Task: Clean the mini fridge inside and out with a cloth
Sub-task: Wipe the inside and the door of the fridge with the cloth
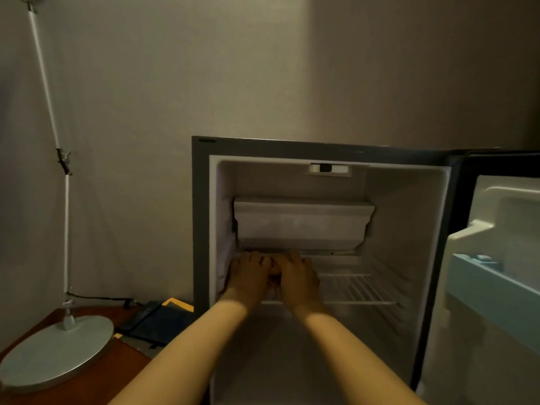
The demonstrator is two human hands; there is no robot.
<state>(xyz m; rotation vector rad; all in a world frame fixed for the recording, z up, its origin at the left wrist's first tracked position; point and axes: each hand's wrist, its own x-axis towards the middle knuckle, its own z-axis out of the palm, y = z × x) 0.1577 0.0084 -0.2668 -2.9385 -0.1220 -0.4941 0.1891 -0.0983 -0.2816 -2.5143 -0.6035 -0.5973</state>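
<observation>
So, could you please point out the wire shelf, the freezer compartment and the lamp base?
wire shelf (pixel 358 289): head view, on its bare wires toward the right.
freezer compartment (pixel 301 229): head view, middle of its front flap.
lamp base (pixel 58 353): head view, centre of the round disc.

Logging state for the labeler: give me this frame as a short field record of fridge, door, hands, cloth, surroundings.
fridge: open
door: swung out to the right
freezer box: upper back
shelf: wire, below the box
left hand: on shelf's left end
right hand: on shelf, against left hand
cloth: not clearly visible, possibly under hands; grip unclear
lamp: on table, left of fridge
</observation>
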